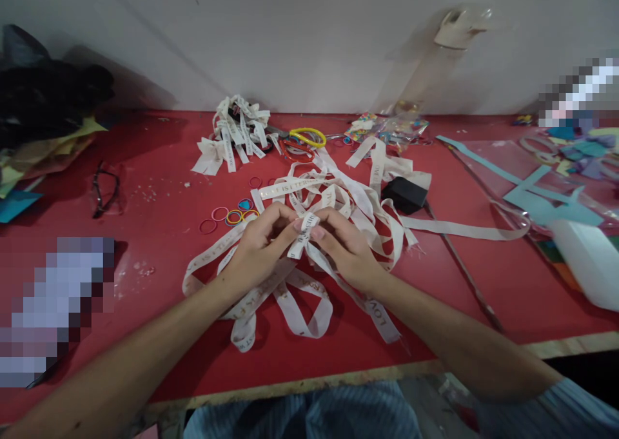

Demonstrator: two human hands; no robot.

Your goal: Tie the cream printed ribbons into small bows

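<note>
A white printed ribbon [310,222] is gathered between my two hands, with short tails hanging below the pinch. My left hand [271,236] grips it from the left with thumb and bent fingers. From the other side my right hand [349,245] pinches the same ribbon, thumb tip close to the left thumb. Loose lengths of printed ribbon [309,320] curl over the red table under and around both hands. Left of the hands lie several small coloured elastic bands [220,214].
Behind the hands sit a heap of tied ribbon pieces [236,133] and scissors with yellow and red handles [308,136]. A black block [405,195] and a thin rod [457,265] lie right. Eyeglasses [106,189] rest left; blue strips [529,184] lie far right.
</note>
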